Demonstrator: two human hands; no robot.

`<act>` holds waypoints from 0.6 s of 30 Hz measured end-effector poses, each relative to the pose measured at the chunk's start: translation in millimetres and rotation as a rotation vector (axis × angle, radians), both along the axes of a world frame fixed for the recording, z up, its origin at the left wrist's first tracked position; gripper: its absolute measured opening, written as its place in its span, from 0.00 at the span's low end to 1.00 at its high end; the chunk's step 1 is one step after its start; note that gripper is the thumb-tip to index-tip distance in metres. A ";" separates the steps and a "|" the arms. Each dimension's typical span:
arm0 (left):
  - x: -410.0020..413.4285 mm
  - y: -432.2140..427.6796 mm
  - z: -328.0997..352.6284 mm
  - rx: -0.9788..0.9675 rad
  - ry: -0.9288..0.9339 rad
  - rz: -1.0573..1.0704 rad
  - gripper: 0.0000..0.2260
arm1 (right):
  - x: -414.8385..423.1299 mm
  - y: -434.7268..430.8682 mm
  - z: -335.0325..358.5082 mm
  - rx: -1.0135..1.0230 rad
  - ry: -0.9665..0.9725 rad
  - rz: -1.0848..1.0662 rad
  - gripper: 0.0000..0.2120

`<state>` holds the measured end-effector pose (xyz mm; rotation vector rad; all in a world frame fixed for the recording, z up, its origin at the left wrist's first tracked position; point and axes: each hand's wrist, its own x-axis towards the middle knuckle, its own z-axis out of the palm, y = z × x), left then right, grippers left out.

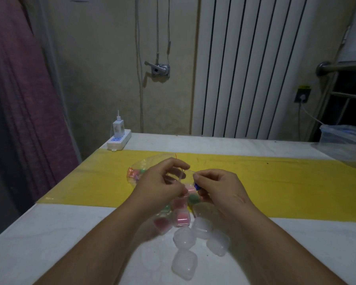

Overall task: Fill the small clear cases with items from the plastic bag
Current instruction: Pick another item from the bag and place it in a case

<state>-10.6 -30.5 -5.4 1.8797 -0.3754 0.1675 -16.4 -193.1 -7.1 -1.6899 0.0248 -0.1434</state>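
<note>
Left hand and right hand pinch the plastic bag — lying leftward.

A clear plastic bag of coloured items is pinched at its mouth by both hands, left hand and right hand. Small clear cases are clustered toward six o'clock on the counter.

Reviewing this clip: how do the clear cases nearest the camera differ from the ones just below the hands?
The nearest clear cases look empty and whitish; the cases below the hands show pink or red contents. The nearest ones lie fully on the white tabletop, in plain view; the coloured ones sit closer to the yellow strip, one partly hidden by the left forearm. Both groups are small, rounded, translucent plastic cases, clustered together between the forearms.
</note>
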 end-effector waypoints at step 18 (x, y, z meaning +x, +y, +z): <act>7.4 4.5 -3.2 -0.087 0.036 0.096 0.18 | -4.7 6.9 0.4 -0.107 -0.340 -0.059 0.11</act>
